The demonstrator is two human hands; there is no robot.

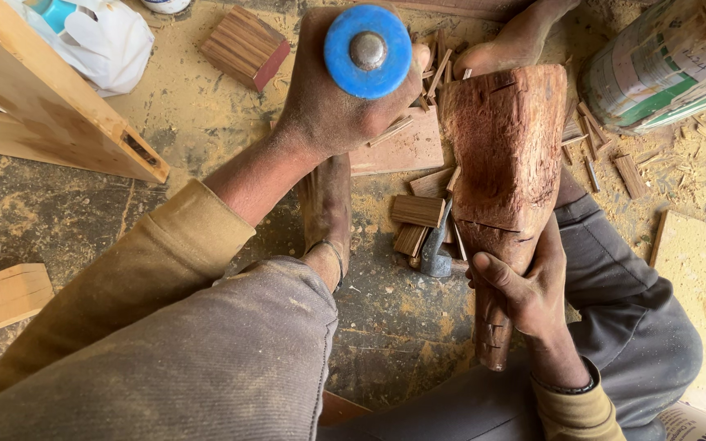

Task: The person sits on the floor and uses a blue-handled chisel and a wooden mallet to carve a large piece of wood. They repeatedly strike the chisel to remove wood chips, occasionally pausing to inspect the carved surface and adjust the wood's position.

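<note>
My left hand [332,94] is raised and closed around a tool with a round blue handle [368,51], seen end-on with a metal cap in its middle. The tool's blade is hidden below the hand. My right hand [525,294] grips the narrow lower part of a carved reddish-brown wood piece [507,155], which stands tilted on the floor between my legs and bears several cut marks. One bare foot [327,208] rests left of it, and another foot [516,37] touches its top end.
A hammer [435,249] lies among small wood offcuts [418,211] by the carved piece. A striped wood block [245,47], a white plastic bag [104,37], a pale wooden frame [51,114] and a tin can [663,65] surround me. Sawdust covers the floor.
</note>
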